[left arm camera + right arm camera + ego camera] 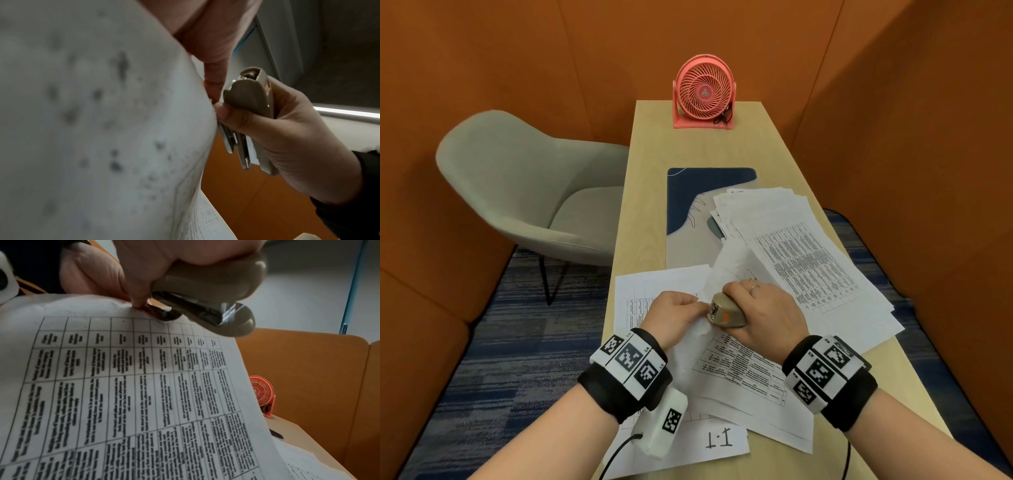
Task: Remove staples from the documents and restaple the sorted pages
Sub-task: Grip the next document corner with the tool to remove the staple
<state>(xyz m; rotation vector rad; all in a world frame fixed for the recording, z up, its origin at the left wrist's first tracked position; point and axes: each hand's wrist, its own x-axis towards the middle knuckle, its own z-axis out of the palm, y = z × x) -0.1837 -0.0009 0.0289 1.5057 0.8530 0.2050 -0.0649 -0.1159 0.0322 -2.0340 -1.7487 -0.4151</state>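
Gripping a beige stapler [726, 312], the right hand [763, 315] has its fingers curled round the body, the tool's metal mouth set against the top edge of a printed document [131, 386] raised off the bench [654, 192]; the left hand [674, 317] pinches that same edge just left of the stapler, thumb and fingers closed on the paper. From the left wrist view the sheet fills most of the frame, blurred, with the stapler right beside the pinching fingertips [213, 78]. Under both hands, more table-printed pages [743, 373] lie overlapping near the front of the bench, one marked "1-1" at the near edge. A fanned stack of papers [804, 260] rests to the right, partly covering a blue and grey mat [688, 205]. At the far end stands a pink desk fan [704, 91], and a grey chair [524, 192] sits left of the bench
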